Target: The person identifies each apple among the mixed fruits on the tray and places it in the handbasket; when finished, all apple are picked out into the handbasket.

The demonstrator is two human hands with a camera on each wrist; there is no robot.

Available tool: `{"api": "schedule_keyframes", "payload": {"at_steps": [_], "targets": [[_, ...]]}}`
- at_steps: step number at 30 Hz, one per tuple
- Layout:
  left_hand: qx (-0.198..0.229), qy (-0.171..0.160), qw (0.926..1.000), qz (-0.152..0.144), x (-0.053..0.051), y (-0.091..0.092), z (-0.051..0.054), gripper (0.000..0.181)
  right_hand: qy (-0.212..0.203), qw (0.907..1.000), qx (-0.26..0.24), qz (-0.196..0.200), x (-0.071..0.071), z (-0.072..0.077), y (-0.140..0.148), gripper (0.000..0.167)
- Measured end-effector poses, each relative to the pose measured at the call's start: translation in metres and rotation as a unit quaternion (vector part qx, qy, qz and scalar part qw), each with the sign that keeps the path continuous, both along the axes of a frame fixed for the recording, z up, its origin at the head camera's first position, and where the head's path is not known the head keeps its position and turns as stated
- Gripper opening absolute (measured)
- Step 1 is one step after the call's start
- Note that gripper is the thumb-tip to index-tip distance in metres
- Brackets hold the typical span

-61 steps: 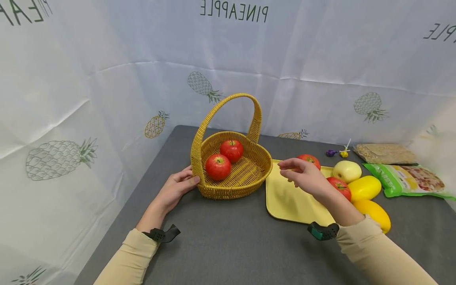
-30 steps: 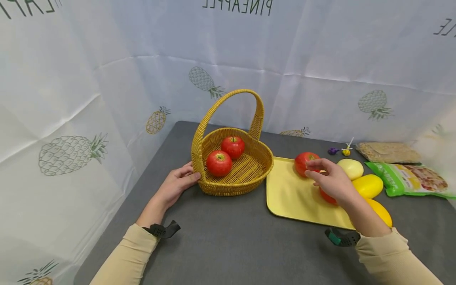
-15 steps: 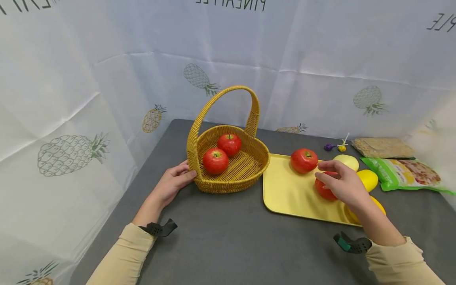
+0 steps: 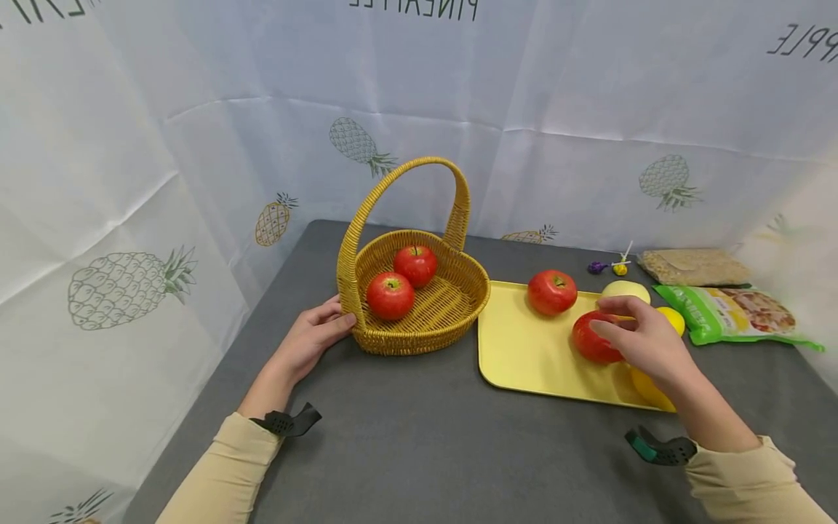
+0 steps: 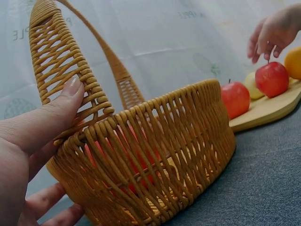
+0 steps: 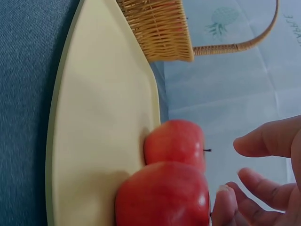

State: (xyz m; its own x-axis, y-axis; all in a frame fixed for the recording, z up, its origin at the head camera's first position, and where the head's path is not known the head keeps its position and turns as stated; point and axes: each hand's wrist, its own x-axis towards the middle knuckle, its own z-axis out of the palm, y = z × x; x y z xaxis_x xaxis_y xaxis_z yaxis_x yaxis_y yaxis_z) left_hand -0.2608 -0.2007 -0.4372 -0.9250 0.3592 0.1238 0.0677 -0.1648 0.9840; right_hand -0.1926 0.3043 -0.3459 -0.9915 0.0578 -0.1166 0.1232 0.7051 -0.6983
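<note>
A yellow wicker basket (image 4: 425, 340) with a tall handle holds two red apples (image 4: 390, 296). My left hand (image 4: 313, 340) grips the basket's left side at the foot of the handle, its thumb (image 5: 70, 96) on the weave in the left wrist view. On the yellow tray (image 4: 524, 349) lie two more red apples, one at the back (image 4: 552, 292) and one nearer (image 4: 594, 338). My right hand (image 4: 644, 342) hovers over the nearer apple's right side, thumb and fingers apart; in the right wrist view that hand (image 6: 273, 188) holds nothing.
Right of the apples, partly behind my right hand, are a pale green fruit (image 4: 625, 292) and yellow fruits (image 4: 671, 319). Farther right lie a green-edged packet (image 4: 740, 314) and a brown packet (image 4: 695, 266). Small purple and yellow items (image 4: 619, 268) sit at the back; a printed curtain (image 4: 419, 87) hangs behind.
My right hand has moved right, from beside the basket past the back apple to the nearer one. Both tray apples now show more fully. My left hand has stayed on the basket.
</note>
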Motion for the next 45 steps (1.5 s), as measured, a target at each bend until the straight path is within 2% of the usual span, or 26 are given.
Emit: {"api": "schedule_keyframes", "payload": {"at_steps": [6, 10, 17, 20, 25, 34, 45], "targets": [[-0.001, 0.003, 1.0, 0.0, -0.001, 0.0, 0.0, 0.014, 0.003, 0.9996, 0.025, -0.011, 0.002, -0.002, 0.01, 0.074], [0.0, 0.004, 1.0, -0.003, -0.001, -0.001, 0.0, 0.014, -0.012, 0.9987, 0.046, -0.02, 0.002, -0.003, 0.016, 0.08], [-0.001, 0.003, 1.0, -0.003, -0.001, -0.001, 0.0, 0.015, -0.053, 0.9952, 0.081, -0.007, -0.004, -0.002, 0.023, 0.105], [0.0, 0.004, 1.0, -0.002, -0.001, -0.003, -0.001, 0.016, -0.063, 0.9932, 0.097, 0.004, -0.008, 0.0, 0.023, 0.11], [0.004, 0.004, 1.0, -0.007, 0.0, -0.004, -0.002, 0.018, -0.061, 0.9911, 0.114, 0.033, -0.012, 0.001, 0.018, 0.105], [0.002, 0.003, 0.9999, -0.012, -0.001, -0.002, 0.0, 0.017, -0.07, 0.9941, 0.072, 0.042, -0.011, -0.004, 0.006, 0.1], [0.005, -0.005, 1.0, -0.003, 0.0, 0.0, 0.001, 0.016, -0.051, 0.995, 0.054, 0.066, -0.013, -0.011, -0.007, 0.096]]}}
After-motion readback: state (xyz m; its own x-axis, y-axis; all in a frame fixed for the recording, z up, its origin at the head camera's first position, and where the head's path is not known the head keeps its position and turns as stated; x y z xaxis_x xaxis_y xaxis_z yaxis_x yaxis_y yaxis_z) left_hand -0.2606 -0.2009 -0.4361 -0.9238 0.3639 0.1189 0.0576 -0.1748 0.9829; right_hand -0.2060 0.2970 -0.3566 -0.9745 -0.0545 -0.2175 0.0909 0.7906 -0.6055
